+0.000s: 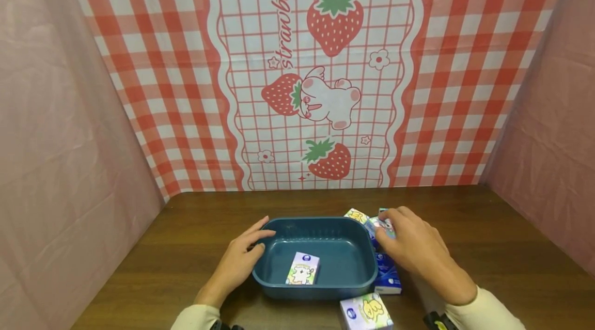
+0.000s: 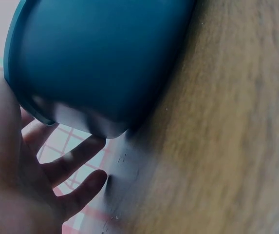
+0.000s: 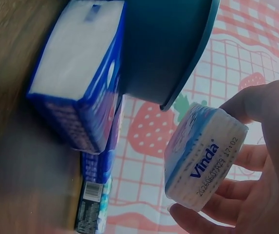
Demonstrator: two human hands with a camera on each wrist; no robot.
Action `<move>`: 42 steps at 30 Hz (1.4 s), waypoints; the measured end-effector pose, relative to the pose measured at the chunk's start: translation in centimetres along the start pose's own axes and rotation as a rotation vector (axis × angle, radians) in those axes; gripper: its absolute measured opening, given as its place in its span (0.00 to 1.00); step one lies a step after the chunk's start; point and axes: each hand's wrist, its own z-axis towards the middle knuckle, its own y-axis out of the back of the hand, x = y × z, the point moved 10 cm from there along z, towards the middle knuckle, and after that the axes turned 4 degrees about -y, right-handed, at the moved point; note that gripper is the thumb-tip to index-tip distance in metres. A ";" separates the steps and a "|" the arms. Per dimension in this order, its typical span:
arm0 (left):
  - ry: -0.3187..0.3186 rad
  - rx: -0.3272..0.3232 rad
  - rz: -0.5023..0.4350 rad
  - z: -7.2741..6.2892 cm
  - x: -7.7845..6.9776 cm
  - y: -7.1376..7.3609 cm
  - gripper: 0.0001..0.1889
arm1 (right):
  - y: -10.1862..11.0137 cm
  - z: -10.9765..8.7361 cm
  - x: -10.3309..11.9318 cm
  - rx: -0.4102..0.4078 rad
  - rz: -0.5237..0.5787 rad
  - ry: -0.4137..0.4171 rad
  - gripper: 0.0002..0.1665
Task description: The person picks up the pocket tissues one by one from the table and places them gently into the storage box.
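Note:
A deep blue rectangular basin (image 1: pixel 321 293) stands on the table. My left hand (image 1: pixel 241 258) rests at its left rim, fingers spread and relaxed against the outside of the corner in the left wrist view. Just beyond the basin's right rim, my right hand (image 1: pixel 420 247) holds a small tissue pack (image 3: pixel 205 158) marked Vinda between thumb and fingers. It is raised above other packs in the right wrist view. Inside the basin lies one pale tissue pack (image 1: pixel 303 269) with a cartoon print. A dark blue tissue pack (image 1: pixel 388 277) lies against the basin's right side.
In front of the basin's right corner sits a purple-and-yellow tissue pack (image 1: pixel 367 312). Another yellow-printed pack (image 1: pixel 357 215) lies behind its back right corner. A pack with a barcode (image 3: pixel 93 192) shows farther back. A strawberry-print checked cloth (image 1: pixel 321 113) hangs behind the wooden table (image 1: pixel 186 247).

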 end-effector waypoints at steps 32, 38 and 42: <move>-0.032 -0.004 -0.008 0.1 -0.1 0.0 0.17 | -0.1 -0.7 2.6 -0.004 -0.003 0.072 0.15; -0.026 -0.002 -0.010 0.1 0.0 0.0 0.17 | 0.0 -0.8 3.0 -0.015 -0.003 0.099 0.15; -0.028 -0.002 -0.017 0.1 0.0 0.0 0.17 | -0.1 -0.8 3.2 -0.005 -0.005 0.099 0.15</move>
